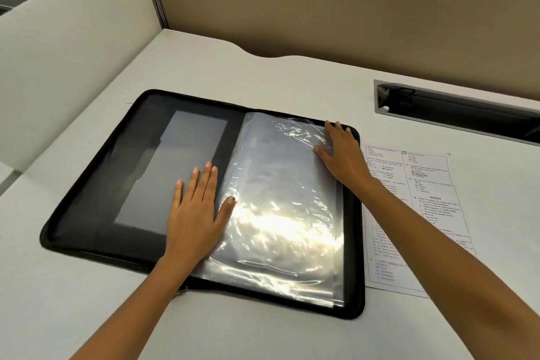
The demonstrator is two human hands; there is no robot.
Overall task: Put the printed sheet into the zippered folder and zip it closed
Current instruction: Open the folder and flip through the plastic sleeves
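The black zippered folder (96, 184) lies open flat on the white desk. Its left half shows a dark inner cover with a grey pocket; its right half holds shiny clear plastic sleeves (280, 213). My left hand (195, 210) lies flat with straight fingers near the spine, thumb on the sleeves' edge. My right hand (342, 152) rests flat on the upper right corner of the sleeves, fingers reaching the folder's top edge. The printed sheet (420, 213) lies on the desk just right of the folder, partly covered by my right forearm.
A recessed cable slot (455, 114) is cut into the desk at the back right. Beige partition walls (321, 3) stand behind and to the left. The white desk (263, 336) stretches in front of the folder.
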